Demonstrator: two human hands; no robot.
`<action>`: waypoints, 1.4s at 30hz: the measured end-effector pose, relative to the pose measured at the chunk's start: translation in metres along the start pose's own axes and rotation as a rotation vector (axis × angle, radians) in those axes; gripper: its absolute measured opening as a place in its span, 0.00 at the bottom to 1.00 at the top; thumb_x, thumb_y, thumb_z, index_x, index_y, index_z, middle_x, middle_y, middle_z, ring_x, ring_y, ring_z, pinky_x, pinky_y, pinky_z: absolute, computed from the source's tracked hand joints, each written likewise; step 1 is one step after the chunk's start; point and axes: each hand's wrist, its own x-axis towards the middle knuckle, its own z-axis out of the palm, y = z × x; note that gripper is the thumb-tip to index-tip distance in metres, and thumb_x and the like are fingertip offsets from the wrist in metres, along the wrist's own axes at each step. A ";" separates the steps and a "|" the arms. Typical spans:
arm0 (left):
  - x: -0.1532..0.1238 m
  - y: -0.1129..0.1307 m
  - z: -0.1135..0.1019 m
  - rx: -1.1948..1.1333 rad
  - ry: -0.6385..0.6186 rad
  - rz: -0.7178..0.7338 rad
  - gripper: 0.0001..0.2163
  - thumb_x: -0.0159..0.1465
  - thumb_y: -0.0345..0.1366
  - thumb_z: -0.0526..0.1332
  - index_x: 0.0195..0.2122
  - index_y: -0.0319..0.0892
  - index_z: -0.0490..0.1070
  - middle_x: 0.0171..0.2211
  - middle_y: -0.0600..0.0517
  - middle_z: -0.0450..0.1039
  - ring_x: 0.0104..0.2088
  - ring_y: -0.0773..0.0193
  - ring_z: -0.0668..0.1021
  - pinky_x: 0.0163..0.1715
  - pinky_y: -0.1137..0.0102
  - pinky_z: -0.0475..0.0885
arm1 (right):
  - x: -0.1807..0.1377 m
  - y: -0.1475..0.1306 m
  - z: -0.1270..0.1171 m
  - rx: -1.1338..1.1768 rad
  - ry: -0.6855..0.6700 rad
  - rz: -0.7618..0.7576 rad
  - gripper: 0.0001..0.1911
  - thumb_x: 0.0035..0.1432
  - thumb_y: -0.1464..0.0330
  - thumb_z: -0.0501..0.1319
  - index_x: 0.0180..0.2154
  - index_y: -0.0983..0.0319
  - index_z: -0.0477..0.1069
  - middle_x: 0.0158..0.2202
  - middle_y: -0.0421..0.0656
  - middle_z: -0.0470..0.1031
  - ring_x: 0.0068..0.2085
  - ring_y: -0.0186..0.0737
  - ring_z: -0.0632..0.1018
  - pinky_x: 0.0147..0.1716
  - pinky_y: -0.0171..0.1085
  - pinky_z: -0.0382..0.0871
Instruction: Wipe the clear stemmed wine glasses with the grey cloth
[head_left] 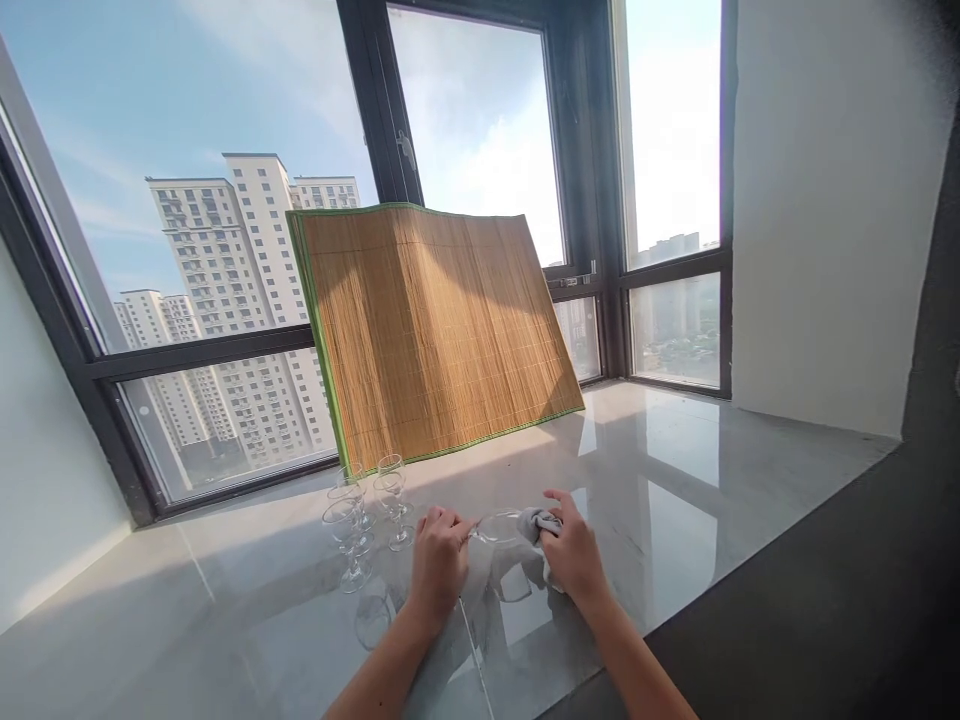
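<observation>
Just above the glossy sill, a clear stemmed glass (498,526) lies sideways between my two hands. My left hand (441,550) is closed on its stem end, at the left. At the glass's mouth, my right hand (574,548) grips a grey cloth (537,524), part of which hangs below the fingers; whether any of it is inside the bowl I cannot tell. Several more stemmed glasses stand upright in a group left of my left hand, among them a front one (349,545) and a right one (392,500).
A folded bamboo mat (442,330) with green edging leans against the dark window frame (382,110) behind the glasses. The tiled sill (675,470) ends at a dark front edge on the right. White walls (825,220) close both sides.
</observation>
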 end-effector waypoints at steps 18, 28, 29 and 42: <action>-0.001 0.000 0.019 -0.579 -0.008 -0.233 0.10 0.60 0.31 0.58 0.34 0.44 0.80 0.30 0.50 0.75 0.37 0.58 0.72 0.40 0.66 0.64 | -0.001 -0.025 -0.017 0.745 -0.171 0.270 0.38 0.48 0.61 0.64 0.61 0.61 0.60 0.27 0.37 0.73 0.23 0.34 0.69 0.21 0.31 0.59; 0.001 0.020 0.030 -1.363 -0.155 -0.521 0.21 0.51 0.54 0.69 0.28 0.39 0.73 0.24 0.55 0.68 0.26 0.69 0.68 0.28 0.73 0.61 | 0.001 -0.009 0.001 0.118 0.015 0.030 0.33 0.47 0.70 0.55 0.57 0.63 0.60 0.32 0.41 0.77 0.32 0.40 0.76 0.33 0.34 0.65; 0.000 0.023 0.029 -1.433 -0.119 -0.558 0.22 0.49 0.55 0.70 0.29 0.39 0.72 0.24 0.56 0.68 0.25 0.69 0.68 0.28 0.74 0.62 | -0.001 -0.008 0.003 0.101 -0.029 -0.004 0.32 0.47 0.71 0.54 0.57 0.62 0.60 0.31 0.40 0.77 0.32 0.39 0.76 0.33 0.34 0.65; 0.003 -0.003 0.044 -1.224 0.019 -0.642 0.23 0.51 0.57 0.66 0.23 0.40 0.69 0.19 0.57 0.62 0.22 0.70 0.64 0.25 0.73 0.59 | -0.006 -0.016 0.003 0.541 -0.385 0.086 0.37 0.45 0.72 0.58 0.60 0.62 0.55 0.27 0.34 0.72 0.25 0.32 0.68 0.24 0.31 0.58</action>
